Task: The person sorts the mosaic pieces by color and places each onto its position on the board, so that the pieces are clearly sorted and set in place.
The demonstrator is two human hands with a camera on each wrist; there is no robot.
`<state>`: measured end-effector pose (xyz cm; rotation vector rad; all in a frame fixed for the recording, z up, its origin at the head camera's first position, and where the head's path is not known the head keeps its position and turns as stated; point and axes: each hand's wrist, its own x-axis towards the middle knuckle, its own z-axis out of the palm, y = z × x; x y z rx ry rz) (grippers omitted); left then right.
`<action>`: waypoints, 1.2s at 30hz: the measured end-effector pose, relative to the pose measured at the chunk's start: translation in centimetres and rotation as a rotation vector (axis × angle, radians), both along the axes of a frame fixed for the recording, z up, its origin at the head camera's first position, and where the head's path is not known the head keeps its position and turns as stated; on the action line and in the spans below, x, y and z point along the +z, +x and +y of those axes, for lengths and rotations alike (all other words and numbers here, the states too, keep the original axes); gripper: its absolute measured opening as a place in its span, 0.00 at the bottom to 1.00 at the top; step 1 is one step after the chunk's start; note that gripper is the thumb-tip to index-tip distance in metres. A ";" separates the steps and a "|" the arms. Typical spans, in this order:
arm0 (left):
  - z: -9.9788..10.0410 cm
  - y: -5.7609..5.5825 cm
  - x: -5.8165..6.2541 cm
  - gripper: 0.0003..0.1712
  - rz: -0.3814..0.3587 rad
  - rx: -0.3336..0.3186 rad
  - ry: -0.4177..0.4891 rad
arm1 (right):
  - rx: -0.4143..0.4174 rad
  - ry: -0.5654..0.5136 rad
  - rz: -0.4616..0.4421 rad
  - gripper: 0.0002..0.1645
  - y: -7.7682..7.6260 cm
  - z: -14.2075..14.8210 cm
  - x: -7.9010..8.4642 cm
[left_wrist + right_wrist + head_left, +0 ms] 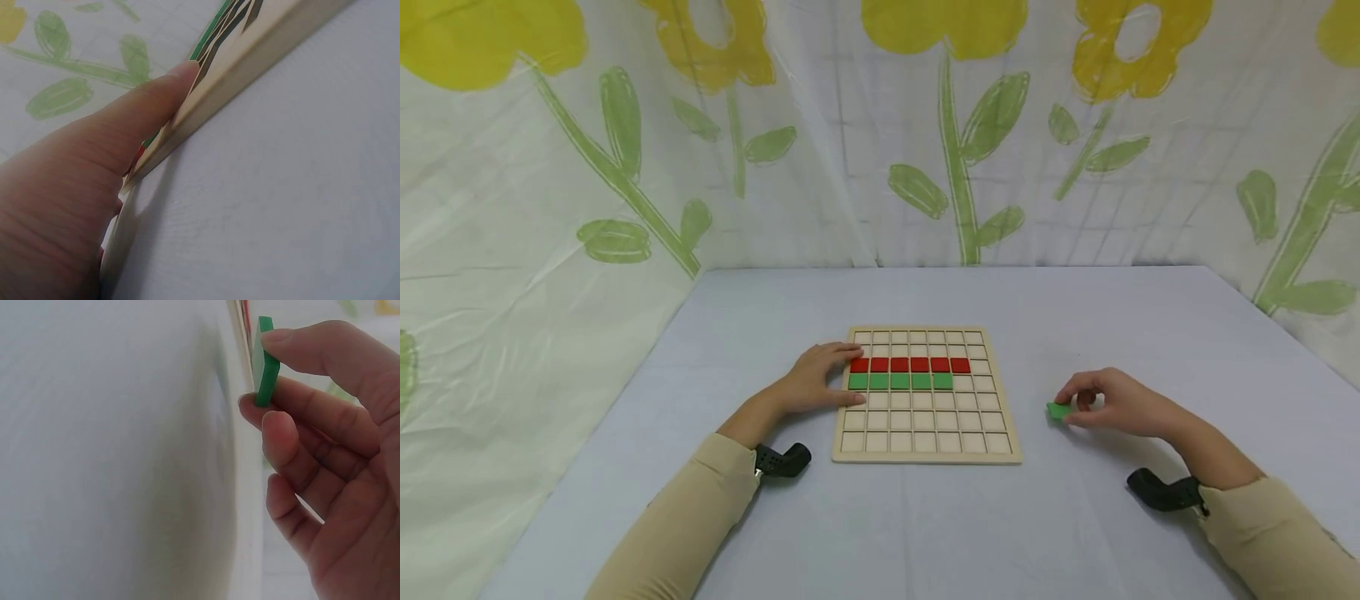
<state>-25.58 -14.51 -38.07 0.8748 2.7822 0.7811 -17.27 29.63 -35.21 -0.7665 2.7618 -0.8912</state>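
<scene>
A wooden grid board (925, 457) lies flat on the table, with a row of red square tiles (920, 365) and a row of green tiles (900, 381) just below it. My left hand (811, 379) rests at the board's left edge, fingers and thumb spread apart. In the left wrist view the thumb (150, 100) lies over the board's rim (231, 81). To the right of the board, my right hand (1123, 406) pinches one green tile (1057, 411) between thumb and fingertips. The right wrist view shows this tile (267, 369) held edge-on, the other fingers loosely curled.
A white cloth covers the table (1060, 517), and a flower-printed curtain (850, 167) hangs behind it. Black wrist cameras (784, 460) sit at both cuffs. Bare grid cells (947, 419) show above and below the tile rows.
</scene>
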 end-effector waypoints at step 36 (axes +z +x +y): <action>-0.1 0.0 0.0 0.44 0.001 -0.005 0.008 | 0.026 0.008 -0.072 0.11 -4.5 -6.6 1.7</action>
